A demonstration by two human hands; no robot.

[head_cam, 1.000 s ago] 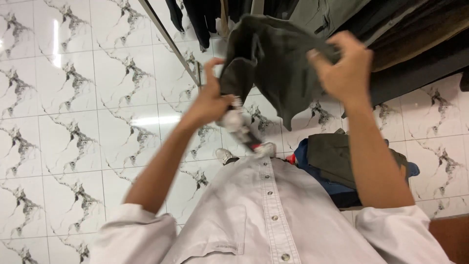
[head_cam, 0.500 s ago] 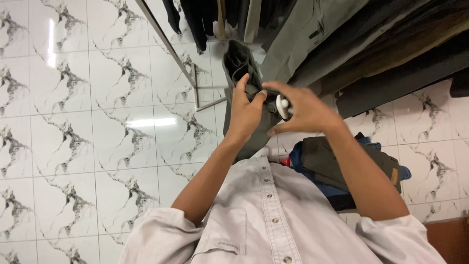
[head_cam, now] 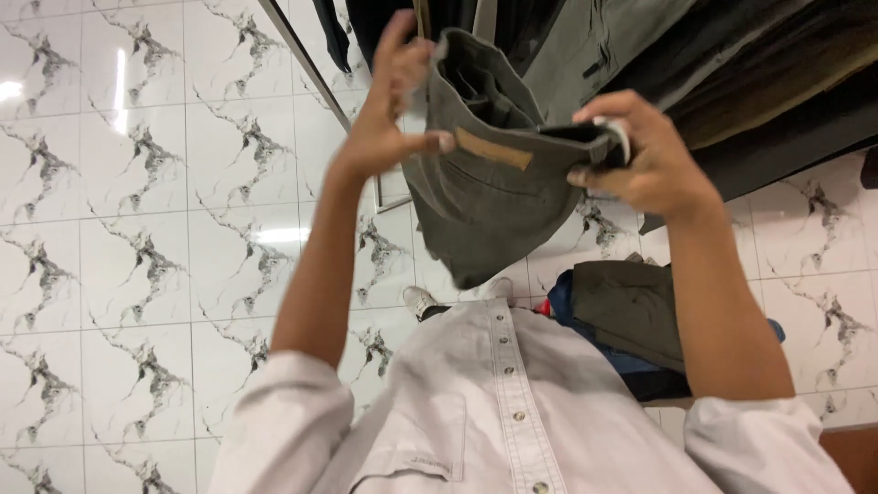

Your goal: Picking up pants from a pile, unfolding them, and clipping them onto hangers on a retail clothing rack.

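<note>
Holding grey trousers (head_cam: 494,197) up above a white tiled floor (head_cam: 137,229).
Left hand (head_cam: 389,114) pinches the waistband with its thumb, fingers loose; right hand (head_cam: 640,155) grips the other side, fingers curled tight.

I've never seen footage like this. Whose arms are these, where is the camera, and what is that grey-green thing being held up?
There is no machine here: these are a person's two bare arms, filmed by one camera worn on their head and looking down, so you see their pale button-up shirt at the bottom. The left hand and the right hand each grip an edge of a pair of grey-green cotton trousers with a tan waistband patch, held up by the waist. Below is a white marble-patterned tiled floor. A small pile of folded dark green and blue clothes lies on it near the person's feet. More dark garments on a rail hang along the top.
</note>
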